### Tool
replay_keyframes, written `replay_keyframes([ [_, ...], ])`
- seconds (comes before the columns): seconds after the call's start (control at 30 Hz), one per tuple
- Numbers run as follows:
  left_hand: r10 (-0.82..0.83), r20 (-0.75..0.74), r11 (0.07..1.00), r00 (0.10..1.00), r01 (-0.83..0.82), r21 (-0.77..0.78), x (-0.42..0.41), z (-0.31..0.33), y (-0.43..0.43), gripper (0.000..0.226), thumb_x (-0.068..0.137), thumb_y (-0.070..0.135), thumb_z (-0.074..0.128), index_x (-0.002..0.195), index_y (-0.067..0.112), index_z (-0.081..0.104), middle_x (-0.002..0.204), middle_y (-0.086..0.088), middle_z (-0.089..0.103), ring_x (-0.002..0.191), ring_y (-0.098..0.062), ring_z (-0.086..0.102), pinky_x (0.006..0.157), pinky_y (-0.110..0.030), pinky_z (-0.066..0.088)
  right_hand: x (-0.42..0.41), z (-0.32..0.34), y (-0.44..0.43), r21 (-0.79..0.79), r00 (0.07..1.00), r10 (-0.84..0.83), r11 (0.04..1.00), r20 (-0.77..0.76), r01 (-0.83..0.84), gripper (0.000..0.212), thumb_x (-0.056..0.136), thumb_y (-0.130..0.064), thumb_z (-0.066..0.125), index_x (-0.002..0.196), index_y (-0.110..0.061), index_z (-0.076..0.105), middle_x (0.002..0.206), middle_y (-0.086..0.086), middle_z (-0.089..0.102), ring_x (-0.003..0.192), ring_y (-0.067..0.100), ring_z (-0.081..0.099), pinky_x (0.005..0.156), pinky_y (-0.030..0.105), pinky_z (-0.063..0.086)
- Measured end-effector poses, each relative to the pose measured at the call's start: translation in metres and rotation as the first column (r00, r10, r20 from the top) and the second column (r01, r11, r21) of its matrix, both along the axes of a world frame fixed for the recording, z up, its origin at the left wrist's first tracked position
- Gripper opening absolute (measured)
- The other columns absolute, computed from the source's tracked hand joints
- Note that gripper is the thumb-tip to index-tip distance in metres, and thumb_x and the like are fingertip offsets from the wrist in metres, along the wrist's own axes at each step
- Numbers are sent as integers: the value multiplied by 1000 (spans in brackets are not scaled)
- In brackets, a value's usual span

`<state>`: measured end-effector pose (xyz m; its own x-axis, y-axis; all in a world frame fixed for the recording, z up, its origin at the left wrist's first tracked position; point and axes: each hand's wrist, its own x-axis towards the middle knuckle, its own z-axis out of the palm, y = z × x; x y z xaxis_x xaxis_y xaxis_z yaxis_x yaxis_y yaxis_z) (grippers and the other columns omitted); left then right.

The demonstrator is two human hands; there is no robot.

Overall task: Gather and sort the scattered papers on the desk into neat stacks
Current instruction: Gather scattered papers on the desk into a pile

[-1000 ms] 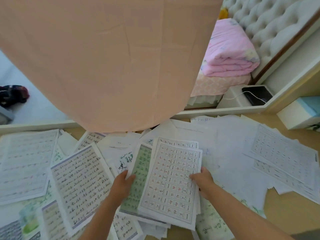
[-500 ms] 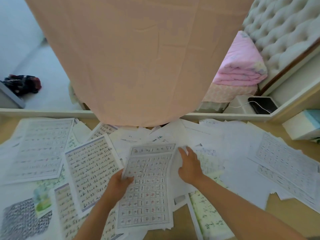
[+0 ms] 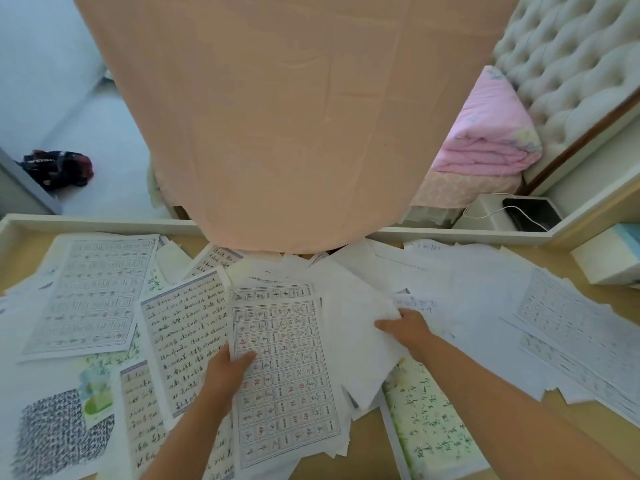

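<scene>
Gridded sheet point(image 3: 284, 368), lengthwise away from the person, sits pinched in the left grip point(image 3: 228, 370); right grip point(image 3: 408, 330) holds the tilted blank sheet point(image 3: 356, 327) just beside.

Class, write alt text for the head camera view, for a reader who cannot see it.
A person's left hand holds a red-and-black grid worksheet while the right hand grips white sheets over a desk strewn with papers.

My light wooden worktop point(image 3: 599, 296), edged by a white raised rim, is almost wholly covered by scattered white paper sheets point(image 3: 90, 292) that overlap. They are printed with character grids and handwriting. A white-and-teal box point(image 3: 606, 261) sits at its far right.
</scene>
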<state>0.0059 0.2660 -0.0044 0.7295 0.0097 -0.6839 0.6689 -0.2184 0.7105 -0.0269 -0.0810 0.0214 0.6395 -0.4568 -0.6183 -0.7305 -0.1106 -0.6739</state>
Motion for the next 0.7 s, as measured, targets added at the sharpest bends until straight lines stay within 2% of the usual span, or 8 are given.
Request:
replay_keyframes([
  [0.07,15,-16,999,1000,-16,-39,-1,1,-7,21,92,14,65,113,14,64,104,-7,74,91,-27,71,80,-45,58,-21,-5,-3,86,979,-184,978,-86,191,36,80,-12,81,109,-3,63,101,13,65,83,27,62,70,37,54],
  [0.13,-8,-11,999,1000,7,-46,-1,-2,-16,22,92,12,65,114,15,64,105,-7,73,89,-26,71,78,-43,58,-38,-10,1,113,962,-209,966,-178,231,38,79,-14,82,109,-1,62,92,10,65,78,25,62,59,32,51],
  [0.23,-80,-13,997,997,80,-3,-2,-6,-34,27,93,8,62,120,13,60,110,-9,71,94,-29,69,88,-51,56,-51,-22,1,-151,976,-69,988,-205,38,38,77,-21,82,107,-8,63,94,6,65,84,24,62,64,29,50],
  [0.3,-105,7,994,994,104,16,-1,-8,-46,30,95,5,58,124,12,58,114,-10,69,96,-29,66,90,-48,54,-53,-25,-1,-237,984,-73,971,-165,32,35,80,-21,77,111,-7,65,102,7,68,85,23,62,71,30,53],
  [0.5,-90,-75,995,993,87,-50,7,-10,-54,33,92,3,62,124,11,56,114,-11,67,91,-30,66,76,-46,58,-66,-32,3,-60,861,184,969,-473,-240,90,68,-34,89,139,2,46,137,13,55,122,28,56,96,32,51],
  [0.6,-215,-63,976,975,216,14,7,-15,-59,41,89,-1,62,127,11,56,119,-12,66,104,-32,65,93,-51,53,-66,-32,2,-196,957,111,966,-270,-167,54,78,-32,81,123,-11,62,119,6,67,102,22,64,82,30,53],
  [0.67,-216,-41,976,975,218,26,5,-15,-67,37,91,-1,59,125,11,56,119,-12,66,104,-31,64,92,-48,53,-65,-27,3,-254,987,31,965,-156,-71,9,90,-22,66,98,-17,68,99,3,71,80,16,63,71,27,52],
  [0.7,-206,-29,978,978,207,25,4,-16,-72,36,92,0,57,126,11,55,119,-11,65,104,-31,63,90,-45,53,-64,-27,3,-253,985,31,965,-168,-74,8,92,-18,62,85,-17,66,89,3,69,72,15,60,65,24,49],
])
